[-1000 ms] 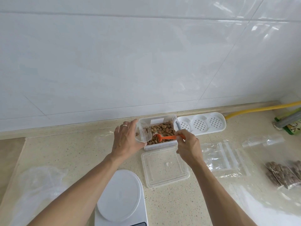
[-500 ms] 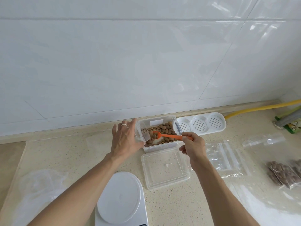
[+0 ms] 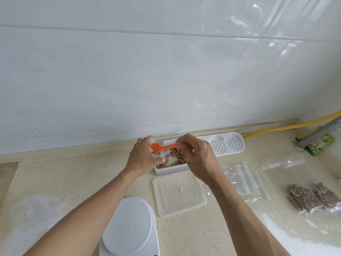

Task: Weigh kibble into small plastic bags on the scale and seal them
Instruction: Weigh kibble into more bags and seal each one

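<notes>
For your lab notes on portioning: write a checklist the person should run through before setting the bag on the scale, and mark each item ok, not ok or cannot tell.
1. Small bag held open by the left hand: ok, fingers grip the small bag over the kibble container.
2. Orange spoon gripped by the right hand: ok.
3. Spoon bowl over the bag mouth: ok.
4. Enough kibble in the bag: cannot tell.
5. Scale platform free: ok, nothing on it.
6. Scale switched on: cannot tell, display out of view.
</notes>
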`<action>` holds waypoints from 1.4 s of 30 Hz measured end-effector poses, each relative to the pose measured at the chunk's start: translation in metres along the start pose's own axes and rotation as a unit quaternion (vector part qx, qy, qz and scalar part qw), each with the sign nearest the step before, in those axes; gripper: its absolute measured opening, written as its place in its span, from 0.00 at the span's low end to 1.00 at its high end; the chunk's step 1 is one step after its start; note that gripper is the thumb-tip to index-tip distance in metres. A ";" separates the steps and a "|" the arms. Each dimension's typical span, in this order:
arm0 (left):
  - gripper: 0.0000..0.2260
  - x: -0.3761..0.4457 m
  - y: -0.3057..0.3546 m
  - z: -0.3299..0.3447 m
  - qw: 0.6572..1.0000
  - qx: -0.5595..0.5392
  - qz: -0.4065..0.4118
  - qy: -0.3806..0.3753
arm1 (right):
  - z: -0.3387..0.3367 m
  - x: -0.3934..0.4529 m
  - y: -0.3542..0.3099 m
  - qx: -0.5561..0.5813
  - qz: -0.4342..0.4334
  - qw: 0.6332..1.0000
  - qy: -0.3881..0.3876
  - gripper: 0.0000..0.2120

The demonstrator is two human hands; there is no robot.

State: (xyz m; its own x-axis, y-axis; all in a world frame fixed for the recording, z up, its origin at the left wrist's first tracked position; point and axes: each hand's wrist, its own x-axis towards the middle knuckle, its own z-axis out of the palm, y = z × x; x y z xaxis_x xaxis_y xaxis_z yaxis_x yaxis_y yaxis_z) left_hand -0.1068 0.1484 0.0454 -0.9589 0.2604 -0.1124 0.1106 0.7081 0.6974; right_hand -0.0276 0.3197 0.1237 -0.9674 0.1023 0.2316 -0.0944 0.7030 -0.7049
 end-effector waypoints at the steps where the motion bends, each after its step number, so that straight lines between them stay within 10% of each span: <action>1: 0.31 0.000 0.000 -0.001 1.000 -0.006 -0.001 0.001 | -0.002 0.001 -0.001 -0.004 -0.011 1.000 0.002 0.08; 9: 0.40 -0.004 -0.009 0.001 0.999 0.036 0.010 0.028 | -0.005 0.010 0.025 -0.048 0.054 0.987 0.142 0.08; 17: 0.43 -0.013 -0.021 0.008 0.991 0.101 0.062 0.054 | 0.021 -0.003 0.063 -0.246 0.056 0.964 0.083 0.09; 24: 0.46 -0.016 -0.028 0.010 0.990 0.111 0.062 0.065 | 0.047 -0.010 0.066 -0.019 0.214 0.977 0.016 0.10; 31: 0.47 -0.011 -0.033 0.010 0.987 0.136 0.047 0.074 | 0.049 -0.010 0.059 0.198 0.385 0.900 0.051 0.09; 42: 0.46 -0.006 -0.031 0.002 0.976 0.211 0.036 0.050 | 0.030 -0.013 0.056 0.325 0.431 0.834 0.115 0.08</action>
State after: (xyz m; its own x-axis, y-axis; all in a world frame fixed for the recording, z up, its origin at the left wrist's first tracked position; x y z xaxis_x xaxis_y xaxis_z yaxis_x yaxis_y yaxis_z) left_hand -0.1037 0.1263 0.0233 -0.9632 0.2685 0.0110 0.2557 0.9028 0.3457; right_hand -0.0275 0.3365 0.0611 -0.6784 0.5574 -0.4786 0.4319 -0.2245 -0.8736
